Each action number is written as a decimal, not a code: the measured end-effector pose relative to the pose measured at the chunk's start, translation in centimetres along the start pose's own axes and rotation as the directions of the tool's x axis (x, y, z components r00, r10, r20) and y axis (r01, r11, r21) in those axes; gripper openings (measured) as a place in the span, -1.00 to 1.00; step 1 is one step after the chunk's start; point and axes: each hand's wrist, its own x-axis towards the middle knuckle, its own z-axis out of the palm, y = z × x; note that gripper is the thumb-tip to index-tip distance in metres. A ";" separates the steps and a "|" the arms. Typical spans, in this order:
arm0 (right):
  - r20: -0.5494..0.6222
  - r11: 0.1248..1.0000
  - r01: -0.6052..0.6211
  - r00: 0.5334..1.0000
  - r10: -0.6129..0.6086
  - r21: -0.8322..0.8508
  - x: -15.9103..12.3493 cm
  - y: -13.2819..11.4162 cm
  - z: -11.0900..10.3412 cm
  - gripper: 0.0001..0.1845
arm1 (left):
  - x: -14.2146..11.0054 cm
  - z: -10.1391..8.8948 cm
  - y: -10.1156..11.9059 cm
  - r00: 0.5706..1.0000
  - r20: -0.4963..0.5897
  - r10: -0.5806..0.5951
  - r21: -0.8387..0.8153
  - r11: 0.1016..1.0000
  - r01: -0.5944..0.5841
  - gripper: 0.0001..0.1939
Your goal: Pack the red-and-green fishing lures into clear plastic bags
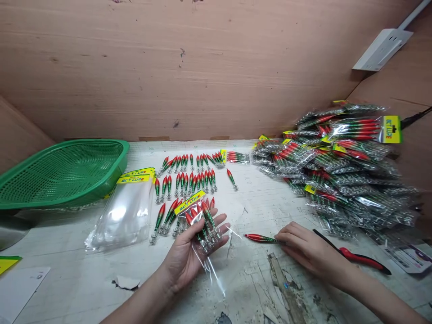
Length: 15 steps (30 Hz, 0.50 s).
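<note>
Red and green shine on the single lure [258, 238] lying on the white tabletop [251, 207], its hook end at the fingertips of the right hand [305, 247]. I see those fingers bent and close together, but cannot tell from here whether they pinch it. The left hand [185, 258] is turned palm up, its thumb clamped over a clear bag [189, 202] with a yellow header and several bagged lures [209, 218]; the bag's loose end reaches toward the near side. Between the hands I have a strip of open table, the single lure's pointed end reaching into it. To the left my room is tighter: rows of loose lures [185, 182] lie just behind the left hand, with a stack of flat bags [124, 213] beside them, near the rim of the green basket [124, 155]. Right of the rows, a wider lane runs back to the wooden panel [202, 81] along the table's far edge. A pile of packed lures [337, 164] bounds that lane, and a red-and-black tool [362, 258] lies close behind the right wrist.
</note>
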 end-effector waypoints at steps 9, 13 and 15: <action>0.071 0.978 0.136 0.989 -0.126 -0.160 -0.4 -2.2 0.3 -0.68 | 0.0 -0.2 0.0 1.000 0.031 -0.005 -0.030 1.000 0.006 -0.64; 0.024 0.961 0.168 0.986 -0.167 -0.218 -1.1 -2.9 0.8 -0.72 | 0.2 -0.4 0.0 0.999 0.047 -0.016 -0.053 0.998 0.018 -0.64; 0.005 0.961 0.163 0.986 -0.166 -0.222 -0.9 -3.7 1.3 -0.75 | 0.3 -0.4 0.0 0.999 0.047 -0.019 -0.059 0.998 0.021 -0.64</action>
